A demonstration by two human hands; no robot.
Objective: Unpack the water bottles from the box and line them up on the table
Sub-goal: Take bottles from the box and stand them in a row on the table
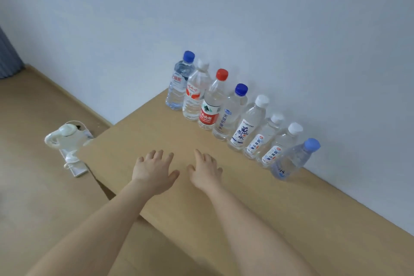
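Several clear water bottles stand upright in a row along the wall on the wooden table [156, 132]. The row runs from a blue-capped bottle [179, 83] at the far end, past a red-capped, red-labelled bottle [211, 105], to a blue-capped bottle [293, 160] at the near end. My left hand [154, 171] and my right hand [205, 170] lie flat on the table, palms down, fingers spread, holding nothing. Both hands are left of the row and apart from it. No box is in view.
A white kettle [67, 136] sits on the floor left of the table, beside a white power strip [74, 163] with a cord. The white wall [268, 29] runs directly behind the bottles. The table's left edge [89, 159] is close to my left hand.
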